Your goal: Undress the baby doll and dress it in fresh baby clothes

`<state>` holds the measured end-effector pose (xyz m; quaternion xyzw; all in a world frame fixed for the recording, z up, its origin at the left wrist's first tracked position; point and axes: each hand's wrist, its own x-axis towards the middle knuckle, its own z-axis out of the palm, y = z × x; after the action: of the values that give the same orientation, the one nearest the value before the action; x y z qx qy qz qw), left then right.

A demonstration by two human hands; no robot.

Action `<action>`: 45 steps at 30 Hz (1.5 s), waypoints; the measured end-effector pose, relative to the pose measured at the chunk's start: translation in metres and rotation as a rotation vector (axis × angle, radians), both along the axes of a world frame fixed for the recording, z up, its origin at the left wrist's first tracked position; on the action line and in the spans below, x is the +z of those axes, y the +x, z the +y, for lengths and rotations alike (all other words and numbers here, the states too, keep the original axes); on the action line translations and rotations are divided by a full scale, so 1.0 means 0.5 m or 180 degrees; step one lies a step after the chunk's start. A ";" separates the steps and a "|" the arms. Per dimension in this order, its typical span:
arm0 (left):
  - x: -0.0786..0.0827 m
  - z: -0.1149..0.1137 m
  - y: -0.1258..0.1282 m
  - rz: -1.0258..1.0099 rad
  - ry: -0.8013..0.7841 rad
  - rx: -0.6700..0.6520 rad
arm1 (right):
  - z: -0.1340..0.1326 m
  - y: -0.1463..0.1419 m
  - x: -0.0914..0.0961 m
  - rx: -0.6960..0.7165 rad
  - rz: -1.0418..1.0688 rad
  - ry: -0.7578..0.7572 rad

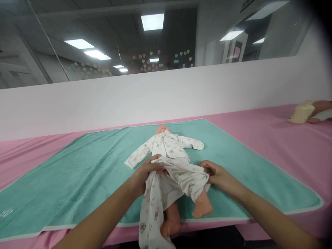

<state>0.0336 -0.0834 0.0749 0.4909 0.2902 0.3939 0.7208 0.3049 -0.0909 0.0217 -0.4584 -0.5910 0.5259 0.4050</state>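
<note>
Left hand (146, 175)'s got a fistful of printed onesie (176, 174), right hand (217, 174) pinches its other side just above the doll's bare foot (202, 207), teal mat (77, 186) right underneath.

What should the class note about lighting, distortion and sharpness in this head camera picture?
In the head view, the ceiling light panel burns out white; wide-angle distortion slants the edges of the teal mat; the top right corner falls to black; the left hand, right hand and printed sleepsuit look fairly sharp, without harsh shadows.
</note>
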 end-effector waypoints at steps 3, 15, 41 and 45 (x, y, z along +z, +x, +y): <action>-0.021 0.035 -0.028 0.0028 0.0177 -0.0029 | 0.033 0.011 -0.028 0.0143 -0.0245 0.0065; -0.099 0.075 -0.031 -0.0212 -0.0345 0.0442 | 0.072 -0.041 0.128 0.0752 -0.0899 0.0324; -0.078 0.074 -0.028 -0.0288 -0.0424 0.0139 | 0.174 -0.184 0.043 0.1218 0.1671 -0.0825; -0.074 0.068 -0.014 -0.0152 -0.0436 0.1007 | 0.166 -0.183 0.043 0.1472 0.1601 -0.0958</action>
<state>0.0265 -0.0492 0.0380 0.3793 0.3729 0.4933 0.6883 0.2134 -0.0077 0.0432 -0.2237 -0.4770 0.7806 0.3362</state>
